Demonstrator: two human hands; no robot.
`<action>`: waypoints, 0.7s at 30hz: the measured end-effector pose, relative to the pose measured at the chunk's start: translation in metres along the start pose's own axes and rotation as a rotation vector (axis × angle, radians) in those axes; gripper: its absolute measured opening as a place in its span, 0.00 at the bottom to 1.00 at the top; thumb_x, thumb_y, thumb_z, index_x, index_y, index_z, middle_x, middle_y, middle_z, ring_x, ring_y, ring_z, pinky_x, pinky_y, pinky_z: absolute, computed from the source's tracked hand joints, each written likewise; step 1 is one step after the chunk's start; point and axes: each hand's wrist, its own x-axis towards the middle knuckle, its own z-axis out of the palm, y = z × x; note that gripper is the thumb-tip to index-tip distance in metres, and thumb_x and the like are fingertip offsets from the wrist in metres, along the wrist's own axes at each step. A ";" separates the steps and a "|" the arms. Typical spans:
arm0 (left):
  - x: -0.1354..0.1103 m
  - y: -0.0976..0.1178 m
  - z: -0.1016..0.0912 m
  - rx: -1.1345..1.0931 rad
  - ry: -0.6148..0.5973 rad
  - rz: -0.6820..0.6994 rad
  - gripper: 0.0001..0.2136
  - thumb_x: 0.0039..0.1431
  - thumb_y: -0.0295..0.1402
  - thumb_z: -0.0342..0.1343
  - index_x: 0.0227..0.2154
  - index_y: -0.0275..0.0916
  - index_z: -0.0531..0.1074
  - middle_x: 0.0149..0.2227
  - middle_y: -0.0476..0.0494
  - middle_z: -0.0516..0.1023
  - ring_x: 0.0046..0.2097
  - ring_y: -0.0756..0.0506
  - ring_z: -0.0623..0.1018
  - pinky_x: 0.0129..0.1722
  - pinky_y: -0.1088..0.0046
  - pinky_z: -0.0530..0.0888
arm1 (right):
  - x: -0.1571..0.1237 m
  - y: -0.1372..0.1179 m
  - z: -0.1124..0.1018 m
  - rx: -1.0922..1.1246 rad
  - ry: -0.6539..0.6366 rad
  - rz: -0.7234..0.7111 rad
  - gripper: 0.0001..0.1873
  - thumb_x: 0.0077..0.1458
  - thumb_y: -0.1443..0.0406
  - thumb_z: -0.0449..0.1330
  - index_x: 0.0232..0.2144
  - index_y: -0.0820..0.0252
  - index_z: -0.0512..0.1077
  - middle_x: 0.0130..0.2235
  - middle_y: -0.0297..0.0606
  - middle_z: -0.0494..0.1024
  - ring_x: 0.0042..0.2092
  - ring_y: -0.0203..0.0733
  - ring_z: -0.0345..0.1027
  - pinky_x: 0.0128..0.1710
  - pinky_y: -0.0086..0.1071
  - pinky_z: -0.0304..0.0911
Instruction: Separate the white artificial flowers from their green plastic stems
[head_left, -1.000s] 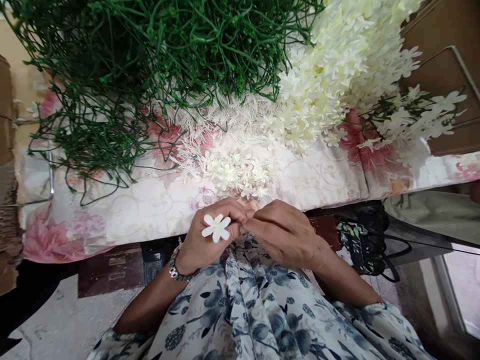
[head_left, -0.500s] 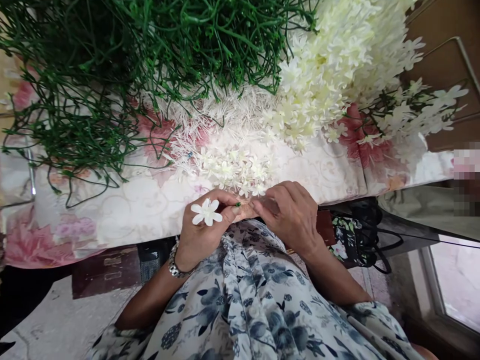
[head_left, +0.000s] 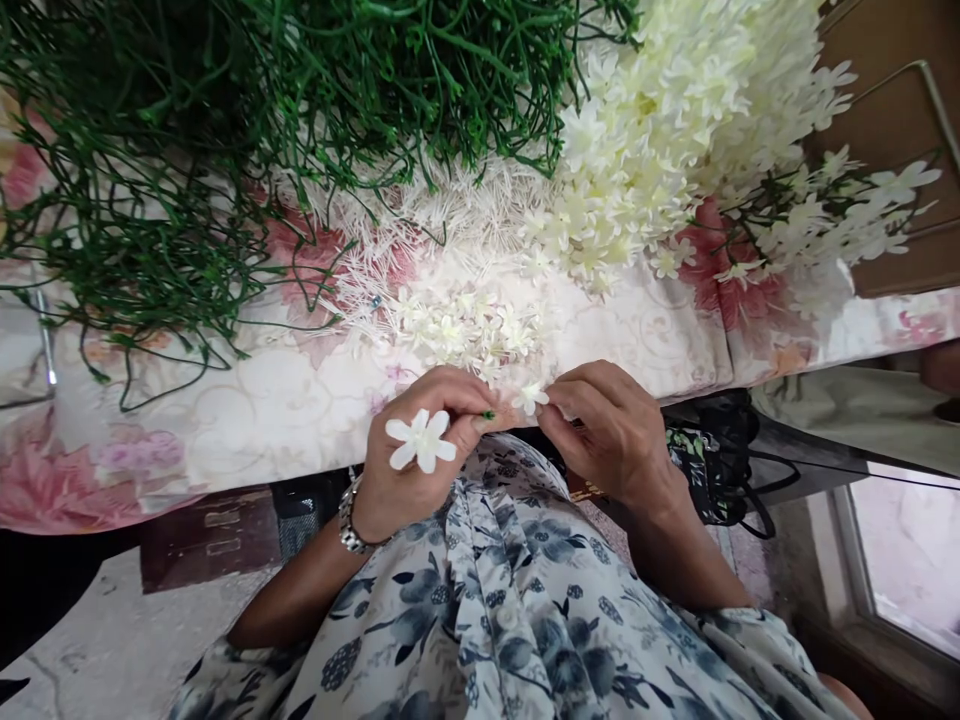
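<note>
Between the thumb and forefinger of my left hand (head_left: 420,470) the green tip of an artificial stem (head_left: 487,414) pokes out. A white artificial flower (head_left: 421,440) shows on the back of that hand, seemingly on the same stem, most of which is hidden. My right hand (head_left: 607,430) pinches a smaller white blossom (head_left: 530,398), held just right of the green tip and apart from it. Beyond both hands lies a small heap of loose white blossoms (head_left: 476,325) on the flowered tablecloth (head_left: 262,415).
Green plastic stems (head_left: 420,80) are piled high at the back and left. Thin white stalks (head_left: 465,210) lie in front of them. A large mound of cream blossoms (head_left: 645,150) fills the back right, near a finished-looking spray (head_left: 840,215). A metal tool (head_left: 49,350) lies at far left.
My right hand has moved a little right, and a white blossom now shows at its fingertips. The left hand keeps its pinch, shifting slightly.
</note>
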 end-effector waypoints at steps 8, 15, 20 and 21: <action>0.002 0.003 0.008 0.069 -0.087 0.134 0.04 0.55 0.24 0.54 0.33 0.37 0.71 0.34 0.43 0.75 0.40 0.47 0.75 0.38 0.70 0.72 | 0.006 -0.012 -0.001 0.223 -0.005 -0.078 0.08 0.49 0.72 0.59 0.34 0.61 0.69 0.32 0.37 0.73 0.33 0.36 0.66 0.33 0.31 0.64; -0.001 0.001 0.008 0.052 -0.024 0.098 0.03 0.54 0.25 0.56 0.31 0.37 0.72 0.32 0.45 0.76 0.39 0.48 0.75 0.36 0.72 0.72 | 0.005 -0.025 0.013 0.387 0.153 0.004 0.08 0.49 0.74 0.58 0.34 0.62 0.69 0.30 0.37 0.74 0.33 0.34 0.68 0.31 0.29 0.66; 0.000 -0.001 0.007 0.043 -0.019 0.122 0.04 0.53 0.24 0.56 0.31 0.38 0.72 0.32 0.44 0.76 0.38 0.47 0.75 0.40 0.67 0.72 | 0.005 -0.021 0.003 0.517 0.156 0.042 0.09 0.48 0.75 0.59 0.34 0.62 0.69 0.29 0.36 0.73 0.31 0.33 0.67 0.30 0.29 0.66; 0.000 -0.002 0.007 0.039 -0.013 0.133 0.04 0.53 0.24 0.56 0.31 0.38 0.73 0.31 0.44 0.76 0.38 0.47 0.75 0.40 0.67 0.72 | 0.005 -0.020 -0.001 0.541 0.150 0.051 0.09 0.47 0.75 0.59 0.33 0.62 0.69 0.29 0.36 0.72 0.31 0.33 0.66 0.30 0.28 0.66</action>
